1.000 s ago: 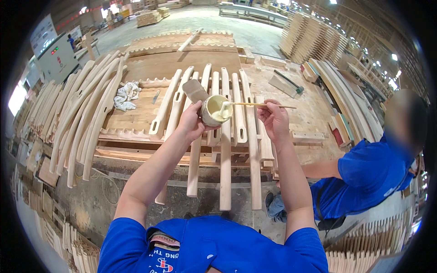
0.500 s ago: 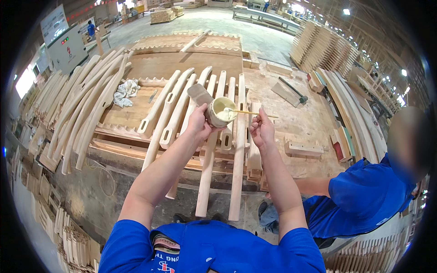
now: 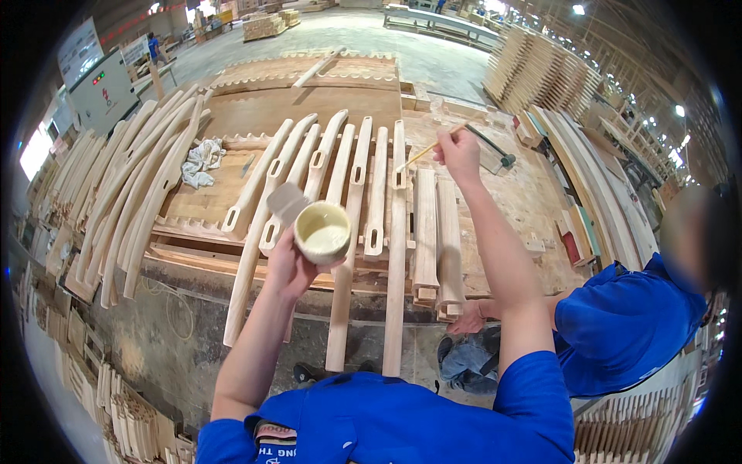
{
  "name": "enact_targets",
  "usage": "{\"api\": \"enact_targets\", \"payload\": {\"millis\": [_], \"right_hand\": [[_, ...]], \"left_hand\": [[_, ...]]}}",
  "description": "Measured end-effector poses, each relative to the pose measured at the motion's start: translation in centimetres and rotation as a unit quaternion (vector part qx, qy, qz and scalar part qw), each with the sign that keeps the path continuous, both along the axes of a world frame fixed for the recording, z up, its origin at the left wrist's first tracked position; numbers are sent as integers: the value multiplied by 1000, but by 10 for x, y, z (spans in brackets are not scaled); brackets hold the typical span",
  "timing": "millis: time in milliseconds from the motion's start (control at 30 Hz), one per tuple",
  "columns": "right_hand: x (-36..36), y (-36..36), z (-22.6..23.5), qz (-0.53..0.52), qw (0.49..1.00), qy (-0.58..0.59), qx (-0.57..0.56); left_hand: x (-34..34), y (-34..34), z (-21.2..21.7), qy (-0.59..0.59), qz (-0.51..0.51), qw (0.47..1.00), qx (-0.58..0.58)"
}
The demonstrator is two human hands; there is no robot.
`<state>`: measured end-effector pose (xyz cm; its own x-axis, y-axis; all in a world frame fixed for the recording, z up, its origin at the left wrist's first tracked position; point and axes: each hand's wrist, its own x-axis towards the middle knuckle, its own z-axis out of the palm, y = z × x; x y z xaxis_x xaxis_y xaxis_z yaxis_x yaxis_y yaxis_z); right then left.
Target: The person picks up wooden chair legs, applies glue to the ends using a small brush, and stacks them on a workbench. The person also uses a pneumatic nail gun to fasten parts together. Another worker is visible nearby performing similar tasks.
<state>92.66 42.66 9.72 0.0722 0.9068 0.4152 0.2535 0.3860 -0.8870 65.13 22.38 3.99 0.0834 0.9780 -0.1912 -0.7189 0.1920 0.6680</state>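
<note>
My left hand (image 3: 289, 267) is wrapped round a cup (image 3: 331, 254) with pale yellow, creamy stuff inside. A flat grey-brown piece (image 3: 287, 203) sticks out beside the cup's rim; I cannot tell whether it is part of the cup. My right hand (image 3: 461, 153) pinches a thin wooden stick (image 3: 421, 155). The stick slants down to the left, its tip at the slotted end of a long pale wooden leg (image 3: 398, 247); whether it touches is too small to tell. Several similar slotted wooden pieces (image 3: 376, 209) lie side by side to the left.
Two wooden bars (image 3: 425, 232) lie right of the legs. A hammer (image 3: 495, 145) rests farther off on the workbench (image 3: 495, 209). A white rag (image 3: 202, 161) and stacked curved pieces (image 3: 147, 170) are on the left. At right a co-worker in a blue shirt (image 3: 618, 325) reaches toward the bars.
The stick has come out of the cup, and my right hand has carried it forward and right to the slotted leg. My left hand has moved the cup left and nearer me.
</note>
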Motion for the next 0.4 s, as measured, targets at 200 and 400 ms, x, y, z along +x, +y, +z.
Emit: {"api": "enact_targets", "payload": {"millis": [200, 400], "right_hand": [[-23, 9, 2, 10, 985, -165, 53], [-35, 19, -10, 9, 937, -329, 118]], "left_hand": [[-22, -43, -13, -42, 37, 998, 13], [-29, -49, -12, -34, 44, 998, 37]]}}
